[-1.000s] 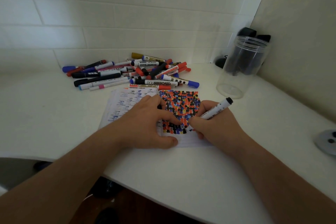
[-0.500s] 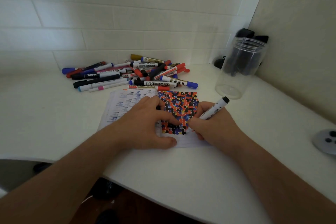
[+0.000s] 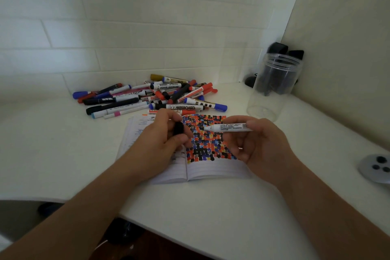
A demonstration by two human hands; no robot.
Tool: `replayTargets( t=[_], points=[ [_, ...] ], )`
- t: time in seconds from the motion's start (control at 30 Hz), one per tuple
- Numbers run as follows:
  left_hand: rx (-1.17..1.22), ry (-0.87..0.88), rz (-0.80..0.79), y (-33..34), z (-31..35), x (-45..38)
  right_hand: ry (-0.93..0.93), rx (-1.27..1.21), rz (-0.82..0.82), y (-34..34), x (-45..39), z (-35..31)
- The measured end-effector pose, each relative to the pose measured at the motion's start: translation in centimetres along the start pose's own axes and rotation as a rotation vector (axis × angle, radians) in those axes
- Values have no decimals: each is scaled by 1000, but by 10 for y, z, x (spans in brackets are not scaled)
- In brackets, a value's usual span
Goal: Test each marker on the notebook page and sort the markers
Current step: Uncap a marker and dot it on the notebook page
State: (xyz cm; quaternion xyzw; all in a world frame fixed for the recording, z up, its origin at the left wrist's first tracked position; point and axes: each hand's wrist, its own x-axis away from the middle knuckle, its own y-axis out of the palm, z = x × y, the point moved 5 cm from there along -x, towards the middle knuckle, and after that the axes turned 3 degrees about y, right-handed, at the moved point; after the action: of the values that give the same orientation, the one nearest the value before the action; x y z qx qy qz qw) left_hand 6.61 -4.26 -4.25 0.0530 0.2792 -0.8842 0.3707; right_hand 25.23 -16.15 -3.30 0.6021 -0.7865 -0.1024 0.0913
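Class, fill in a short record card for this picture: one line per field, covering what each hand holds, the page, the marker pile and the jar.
Left hand: holds a black cap above the notebook
Right hand: holds a white marker, level, tip pointing towards the cap
Marker state: uncapped, tip off the page
Page: right page covered in black, red, orange and blue test dots
Marker pile: lies behind the notebook, mixed colours
Jar: clear, upright, right of the pile, nothing visible inside
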Motion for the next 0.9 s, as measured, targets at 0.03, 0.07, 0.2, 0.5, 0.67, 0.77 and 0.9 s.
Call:
replayTargets(
  t=[0.03,0.07,0.2,0.5,0.67,0.77,0.9],
  points=[
    [15,-8,-6,0,0,0,21,-4,10,1,0,0],
    [16,-12,-12,1,0,0,26,-1,20,0,0,1],
    [-64,-11,-23,1,1,1,26,44,85,1,-1,1],
    [-246,40,-45,1,4,0,19,197,137,2,-3,6],
    [-223,44,-29,-1,3,0,-58,362,160,2,-1,5],
    [-192,20,-7,-3,2,0,-135,499,169,-1,1,0],
    [-148,-13,3,-3,-1,-1,-210,646,173,1,3,0]
  ],
)
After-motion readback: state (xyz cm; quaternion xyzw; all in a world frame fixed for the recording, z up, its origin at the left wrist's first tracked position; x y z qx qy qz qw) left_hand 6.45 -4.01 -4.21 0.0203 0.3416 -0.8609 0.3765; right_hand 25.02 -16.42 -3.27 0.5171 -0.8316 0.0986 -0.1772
